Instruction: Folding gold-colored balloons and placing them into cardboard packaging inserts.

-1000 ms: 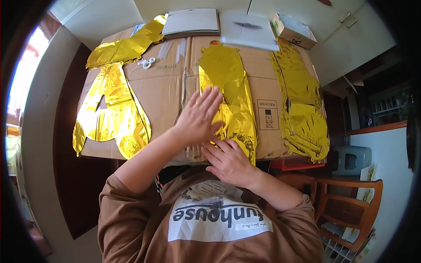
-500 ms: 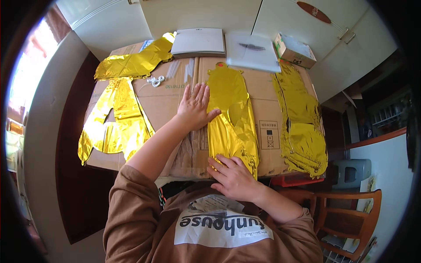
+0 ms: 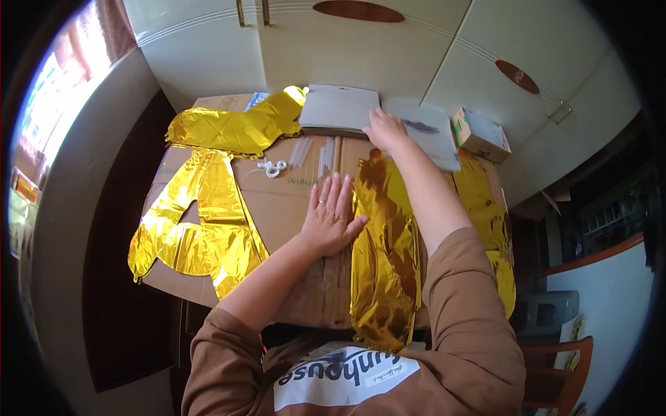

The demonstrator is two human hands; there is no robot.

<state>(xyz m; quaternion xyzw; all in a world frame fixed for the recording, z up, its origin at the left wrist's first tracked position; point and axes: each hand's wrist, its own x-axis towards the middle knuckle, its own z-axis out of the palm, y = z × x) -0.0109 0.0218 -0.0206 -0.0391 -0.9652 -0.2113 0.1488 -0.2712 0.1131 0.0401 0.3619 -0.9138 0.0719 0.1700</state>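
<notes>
Head view: the left hand (image 3: pixel 331 216) lies flat on the cardboard sheet (image 3: pixel 291 201) that covers the bench, fingers spread, its thumb side touching the left edge of a crumpled gold foil balloon (image 3: pixel 383 249). That balloon runs from near the far edge of the cardboard down to the person's chest. The right hand (image 3: pixel 386 130) reaches far forward, fingers together and pressed down at the balloon's top end, just beside a flat grey pad (image 3: pixel 338 107) and a second grey sheet (image 3: pixel 430 135); whether it pinches anything I cannot tell. The right forearm crosses over the balloon's right side. More gold foil shapes (image 3: pixel 208 215) lie to the left, another (image 3: pixel 496 229) to the right. Small white rings (image 3: pixel 272 167) sit near the left hand; a small carton (image 3: pixel 481 134) stands at the far right.
</notes>
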